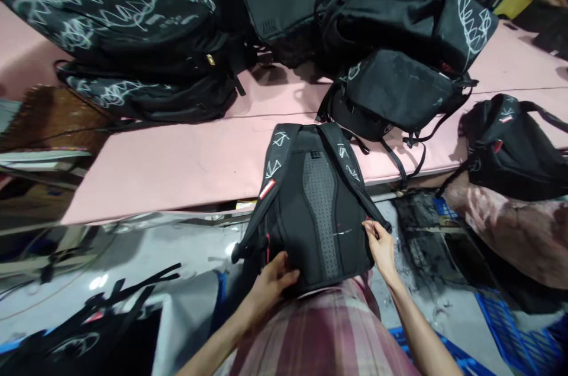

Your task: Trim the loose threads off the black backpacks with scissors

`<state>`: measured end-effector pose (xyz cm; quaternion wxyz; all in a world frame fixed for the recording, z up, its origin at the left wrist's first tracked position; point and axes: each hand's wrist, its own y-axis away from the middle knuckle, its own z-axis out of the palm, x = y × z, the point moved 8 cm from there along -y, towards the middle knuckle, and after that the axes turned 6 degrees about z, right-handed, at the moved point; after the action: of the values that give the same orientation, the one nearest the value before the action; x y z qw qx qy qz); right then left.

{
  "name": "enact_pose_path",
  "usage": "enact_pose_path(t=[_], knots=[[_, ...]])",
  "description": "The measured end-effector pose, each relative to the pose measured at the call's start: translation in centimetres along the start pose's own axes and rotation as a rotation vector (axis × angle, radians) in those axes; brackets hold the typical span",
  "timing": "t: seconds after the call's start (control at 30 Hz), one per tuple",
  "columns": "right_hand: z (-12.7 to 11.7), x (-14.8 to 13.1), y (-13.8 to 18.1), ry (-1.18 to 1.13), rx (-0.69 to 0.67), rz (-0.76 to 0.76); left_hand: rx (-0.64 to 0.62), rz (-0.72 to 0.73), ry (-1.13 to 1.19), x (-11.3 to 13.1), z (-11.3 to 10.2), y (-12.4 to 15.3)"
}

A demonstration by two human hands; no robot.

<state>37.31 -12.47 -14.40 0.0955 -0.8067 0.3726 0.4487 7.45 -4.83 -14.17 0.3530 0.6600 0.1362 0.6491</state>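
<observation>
A black backpack (293, 210) lies in front of me, its back panel and two shoulder straps facing up. Its upper part rests on the edge of the pink table, and its lower end is against my lap. White chalk-like scribbles and a red-and-white label mark the straps. My left hand (276, 279) is closed on the bag's lower left side, thumb on top. On the opposite side, my right hand (380, 246) pinches the bag's right edge near the lower strap end, where a bit of red shows. The bag's front is hidden underneath.
Stacked black backpacks with white scribbles (119, 15) stand on the pink table (177, 163) at the back left, others (394, 92) at the back right. Another person's bag (519, 145) is at right. Blue crates (515, 329) and more black bags (89, 334) are below.
</observation>
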Motion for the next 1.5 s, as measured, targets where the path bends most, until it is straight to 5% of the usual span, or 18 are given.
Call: enact_pose_path(t=[0.1,0.23,0.43,0.57,0.7,0.8,0.93,1.07,1.23,1.37,1.5], knots=[[1.1,-0.8,-0.1,-0.016,-0.051,-0.031,0.058,-0.013,0.083,1.6,-0.4,-1.2],[2.6,-1.9,0.2,-0.034,-0.076,-0.034,-0.029,0.081,0.312,5.0,0.6,-3.5],[2.4,-4.5,2.0,0.099,-0.146,-0.127,-0.025,-0.275,0.205,1.1,-0.2,-3.0],[4.6,-8.4,3.9,0.291,-0.2,-0.33,-0.031,-0.18,0.168,1.5,-0.3,-3.4],[6.3,-9.8,3.0,0.423,-0.184,-0.377,-0.099,-0.057,-0.033,2.6,-1.1,-3.8],[2.2,-8.2,0.2,0.25,-0.007,-0.285,-0.082,0.113,-0.428,4.0,-3.2,-4.4],[-6.9,-3.8,-2.6,0.249,0.303,-0.021,0.155,0.466,-0.95,7.5,-4.9,-4.9],[-9.5,-2.8,-2.7,0.501,0.381,0.104,0.367,0.653,-0.924,11.3,-5.6,-6.2],[-1.2,-7.6,-1.5,0.353,0.139,-0.127,0.293,0.653,-0.626,14.2,-7.5,-9.6],[6.9,-13.6,-1.0,0.267,-0.126,-0.403,0.255,0.668,-0.73,14.4,-7.3,-9.9],[11.8,-17.7,-1.2,0.37,-0.229,-0.565,0.344,0.654,-0.785,13.9,-6.7,-9.7]])
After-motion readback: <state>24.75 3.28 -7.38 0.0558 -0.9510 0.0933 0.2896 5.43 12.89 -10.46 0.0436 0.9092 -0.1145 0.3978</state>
